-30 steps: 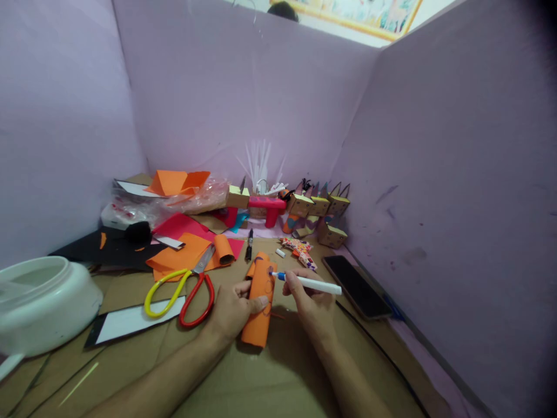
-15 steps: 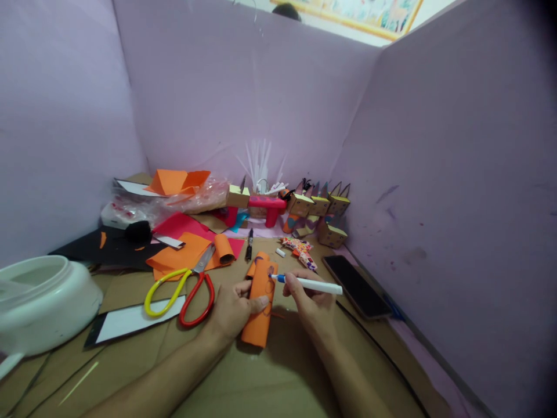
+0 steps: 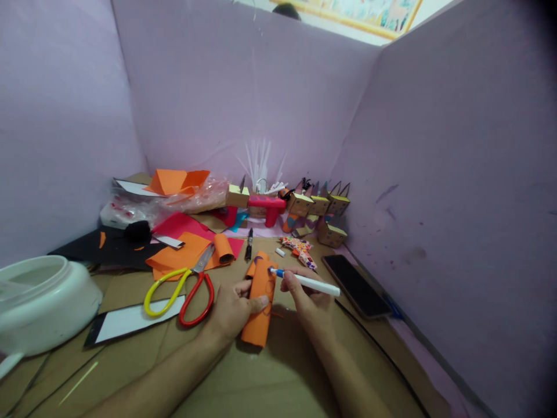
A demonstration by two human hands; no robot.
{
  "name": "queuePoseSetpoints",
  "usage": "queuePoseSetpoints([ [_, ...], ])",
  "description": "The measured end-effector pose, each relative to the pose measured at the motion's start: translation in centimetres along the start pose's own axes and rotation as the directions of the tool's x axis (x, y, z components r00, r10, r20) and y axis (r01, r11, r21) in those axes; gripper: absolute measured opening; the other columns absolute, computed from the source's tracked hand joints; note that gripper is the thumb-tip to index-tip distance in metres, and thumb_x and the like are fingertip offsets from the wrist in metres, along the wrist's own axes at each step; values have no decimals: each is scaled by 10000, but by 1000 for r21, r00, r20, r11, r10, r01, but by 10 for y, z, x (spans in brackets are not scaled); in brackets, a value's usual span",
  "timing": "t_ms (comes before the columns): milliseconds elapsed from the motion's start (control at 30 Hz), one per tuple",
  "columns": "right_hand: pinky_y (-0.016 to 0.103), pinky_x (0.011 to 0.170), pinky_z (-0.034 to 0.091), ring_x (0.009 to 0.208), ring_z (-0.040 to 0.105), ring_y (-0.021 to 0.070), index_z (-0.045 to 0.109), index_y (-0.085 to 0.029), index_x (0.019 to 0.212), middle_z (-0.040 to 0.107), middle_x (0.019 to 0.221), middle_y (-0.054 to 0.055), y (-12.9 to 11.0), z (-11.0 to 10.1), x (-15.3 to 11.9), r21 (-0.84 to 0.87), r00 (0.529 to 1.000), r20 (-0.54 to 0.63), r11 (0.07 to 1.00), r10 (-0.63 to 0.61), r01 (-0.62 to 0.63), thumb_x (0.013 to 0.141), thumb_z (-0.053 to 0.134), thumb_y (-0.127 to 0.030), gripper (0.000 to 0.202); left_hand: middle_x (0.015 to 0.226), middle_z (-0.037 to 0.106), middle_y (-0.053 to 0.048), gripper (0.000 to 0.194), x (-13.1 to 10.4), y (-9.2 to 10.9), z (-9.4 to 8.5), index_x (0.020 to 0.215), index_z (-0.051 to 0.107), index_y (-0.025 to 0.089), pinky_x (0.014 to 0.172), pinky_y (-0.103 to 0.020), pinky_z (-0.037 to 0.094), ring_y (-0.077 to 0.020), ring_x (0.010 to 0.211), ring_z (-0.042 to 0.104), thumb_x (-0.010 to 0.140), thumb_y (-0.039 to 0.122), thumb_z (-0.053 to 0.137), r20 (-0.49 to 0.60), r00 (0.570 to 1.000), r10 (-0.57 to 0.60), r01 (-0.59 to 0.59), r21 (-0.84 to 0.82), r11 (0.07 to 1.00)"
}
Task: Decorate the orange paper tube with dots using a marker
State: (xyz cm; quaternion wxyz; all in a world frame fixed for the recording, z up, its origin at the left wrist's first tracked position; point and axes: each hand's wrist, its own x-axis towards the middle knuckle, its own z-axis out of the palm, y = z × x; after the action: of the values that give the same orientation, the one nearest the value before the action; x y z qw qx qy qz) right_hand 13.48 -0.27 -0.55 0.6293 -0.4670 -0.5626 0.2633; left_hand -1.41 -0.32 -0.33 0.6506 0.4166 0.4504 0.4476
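My left hand (image 3: 237,307) grips an orange paper tube (image 3: 256,328), thumb across its front face. Dark outlines and a small purple patch mark the tube's right side. In my right hand (image 3: 311,302) is a white marker (image 3: 319,284) with a blue collar, its tip touching the tube near the upper end. A shorter orange piece sits behind the tube's upper left, partly hidden. Left of my left hand lie scissors (image 3: 201,267) with one yellow and one red handle. The white marker cap (image 3: 280,252) rests on the cardboard beyond the tube.
A phone (image 3: 357,287) lies at right, with a black cable (image 3: 383,348) nearer me. A white pot (image 3: 47,307) stands at left. Coloured paper (image 3: 174,255), a black pen (image 3: 249,244) and cardboard animal heads (image 3: 333,235) sit farther back. Purple walls (image 3: 252,87) surround the work surface.
The marker's tip has shifted slightly left and up on the tube, my right hand moving with it. My left hand and the tube hold still.
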Motion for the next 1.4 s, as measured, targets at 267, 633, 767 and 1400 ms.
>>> queuePoseSetpoints([
  [267,233,443,419,468,550,135,661,-168,664,615,520,6,-6,-1,-1,-63,1000,4,998,23,-22,777,644,-355,220,702,707,-46,358,1,-2,0,859,748,107,640,-293,483,-182,634,613,512,191,749,2,1000,-20,20,-31,999],
  [633,232,468,429,480,548,125,660,-171,682,603,530,-4,-1,-3,0,-54,999,-44,998,25,-27,805,633,-364,231,681,702,-38,313,0,-1,0,781,746,108,619,-269,472,-173,645,598,484,205,756,-25,999,-22,21,-12,1000],
  [767,229,464,429,483,548,124,665,-170,711,605,536,-5,-1,-3,1,-41,999,-46,999,24,-26,808,629,-369,224,665,696,-36,307,1,0,1,773,746,104,602,-260,464,-160,622,587,485,209,761,-25,1000,-17,17,-13,1000],
  [1400,221,440,412,462,534,121,651,-165,669,596,508,-6,-4,-1,-1,-49,998,-19,997,62,-63,790,635,-362,232,651,692,-35,304,0,1,2,763,746,113,617,-277,474,-181,630,607,471,196,765,-40,999,-24,22,-43,999],
])
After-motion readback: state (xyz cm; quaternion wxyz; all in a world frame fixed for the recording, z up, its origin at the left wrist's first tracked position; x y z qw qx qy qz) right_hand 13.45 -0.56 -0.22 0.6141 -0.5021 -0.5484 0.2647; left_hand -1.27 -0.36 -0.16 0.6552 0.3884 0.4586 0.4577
